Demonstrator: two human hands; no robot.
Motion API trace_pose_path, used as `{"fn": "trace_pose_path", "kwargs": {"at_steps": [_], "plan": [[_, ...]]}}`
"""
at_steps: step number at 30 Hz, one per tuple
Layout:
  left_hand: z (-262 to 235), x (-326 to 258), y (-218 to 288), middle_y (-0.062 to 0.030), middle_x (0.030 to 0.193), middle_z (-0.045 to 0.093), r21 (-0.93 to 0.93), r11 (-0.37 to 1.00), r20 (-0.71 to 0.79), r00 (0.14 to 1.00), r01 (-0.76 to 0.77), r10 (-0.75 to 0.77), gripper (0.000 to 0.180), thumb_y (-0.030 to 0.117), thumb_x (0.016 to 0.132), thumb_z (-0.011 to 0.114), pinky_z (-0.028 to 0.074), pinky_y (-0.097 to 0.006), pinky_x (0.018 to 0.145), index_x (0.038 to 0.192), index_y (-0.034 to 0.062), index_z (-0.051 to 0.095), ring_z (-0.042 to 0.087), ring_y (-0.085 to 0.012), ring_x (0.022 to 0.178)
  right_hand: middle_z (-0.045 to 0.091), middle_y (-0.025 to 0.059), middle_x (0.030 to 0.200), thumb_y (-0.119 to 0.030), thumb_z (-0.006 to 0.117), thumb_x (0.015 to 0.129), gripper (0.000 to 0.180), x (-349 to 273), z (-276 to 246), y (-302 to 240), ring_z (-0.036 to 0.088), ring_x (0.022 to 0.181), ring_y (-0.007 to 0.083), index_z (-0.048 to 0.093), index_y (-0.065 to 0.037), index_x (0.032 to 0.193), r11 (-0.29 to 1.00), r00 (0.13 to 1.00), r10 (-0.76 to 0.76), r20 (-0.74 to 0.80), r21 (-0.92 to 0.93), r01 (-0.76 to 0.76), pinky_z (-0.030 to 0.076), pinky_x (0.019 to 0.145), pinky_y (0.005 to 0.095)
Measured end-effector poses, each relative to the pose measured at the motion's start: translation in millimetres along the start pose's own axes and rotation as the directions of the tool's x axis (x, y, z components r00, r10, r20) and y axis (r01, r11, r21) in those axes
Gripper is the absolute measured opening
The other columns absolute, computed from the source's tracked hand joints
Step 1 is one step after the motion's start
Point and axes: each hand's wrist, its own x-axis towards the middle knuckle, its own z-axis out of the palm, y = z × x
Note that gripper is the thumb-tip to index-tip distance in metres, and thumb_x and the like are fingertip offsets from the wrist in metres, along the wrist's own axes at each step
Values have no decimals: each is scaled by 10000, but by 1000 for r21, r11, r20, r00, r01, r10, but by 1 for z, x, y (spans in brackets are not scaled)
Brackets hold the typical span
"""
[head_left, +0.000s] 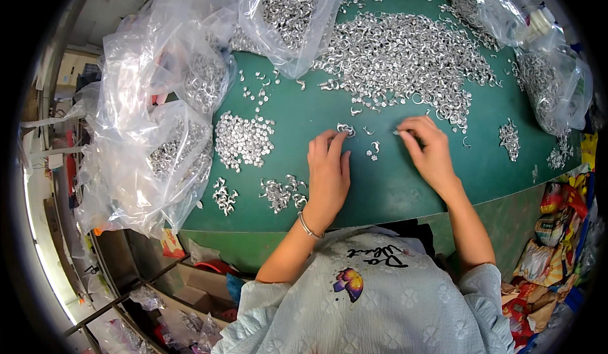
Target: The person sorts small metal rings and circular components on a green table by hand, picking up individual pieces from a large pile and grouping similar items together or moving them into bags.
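My left hand (328, 170) rests over the green table, fingers bent and thumb apart, fingertips beside a small cluster of silver ring-shaped pieces (346, 128). It does not visibly grip anything. To its right, my right hand (430, 151) pinches a small silver metal piece (397, 132) between thumb and index finger. Between the hands lie a loose curved silver piece (368, 130) and several other small ones (373, 152). Beyond them spreads a wide heap of curved silver metal pieces (399, 56).
Clear plastic bags of silver pieces stand at the left (145, 132), the back (291, 18) and the right (557, 88). Smaller piles include little blocky pieces (244, 140), curved pieces (225, 197) and one at right (508, 140). The table's front edge (392, 222) curves near my body.
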Motion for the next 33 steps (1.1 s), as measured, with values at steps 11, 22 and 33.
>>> {"fn": "trace_pose_path", "kwargs": {"at_steps": [11, 22, 33], "plan": [[26, 26, -4, -64, 1047, 562, 74, 976, 40, 978, -206, 203, 187, 37, 767, 643, 363, -366, 800, 951, 56, 611, 519, -243, 980, 467, -2, 700, -119, 610, 853, 202, -12, -11, -4, 449, 552, 134, 577, -18, 1025, 485, 812, 478, 334, 670, -562, 363, 495, 285], [-6, 14, -7, -84, 1040, 555, 78, 982, 19, 986, -169, 168, 202, 46, 768, 636, 358, -384, 805, 967, 44, 598, 519, -250, 981, 554, 103, 818, -162, 652, 806, 202, 6, 31, -13, 609, 700, 301, 529, -77, 942, 912, 998, -6, 70, -408, 35, 470, 536, 408], [9, 62, -7, -104, 901, 616, -140, 988, -26, 997, 68, -72, 189, 39, 780, 661, 454, -321, 680, 952, -12, 599, 596, -218, 794, 519, 21, 701, -146, 553, 893, 109, 3, -9, 14, 505, 605, 155, 531, -39, 883, 780, 951, 304, 56, 558, -282, 368, 459, 254]]}}
